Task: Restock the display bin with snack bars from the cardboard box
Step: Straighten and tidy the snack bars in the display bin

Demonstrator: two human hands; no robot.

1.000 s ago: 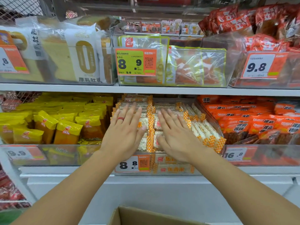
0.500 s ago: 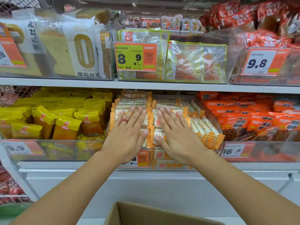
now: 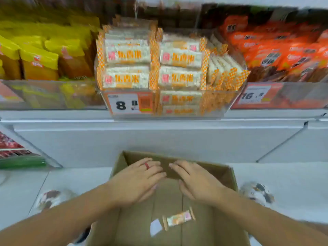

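Note:
The clear display bin [image 3: 229, 102] on the shelf is packed with white snack bars [image 3: 179, 57] in orange-checked wrappers, behind an 8.8 price tag [image 3: 127, 103]. Below it stands an open cardboard box [image 3: 225, 173]. One snack bar [image 3: 179, 218] and a small white paper scrap [image 3: 155, 227] lie on the box floor. My left hand [image 3: 136, 180], with a red ring, and my right hand [image 3: 197, 180] hover side by side inside the box, palms down, fingers straight, holding nothing. Both are above and beyond the lone bar.
Yellow snack bags [image 3: 40, 57] fill the bin to the left, orange packs [image 3: 284, 50] the bin to the right with a 16.8 tag [image 3: 255, 95]. A white shelf front [image 3: 159, 139] rises behind the box. Red packs [image 3: 10, 146] sit low left. The floor is white tile [image 3: 292, 183].
Both hands left the bars in the display bin and dropped down into the cardboard box. The view tilted downward, so the upper shelf is out of sight.

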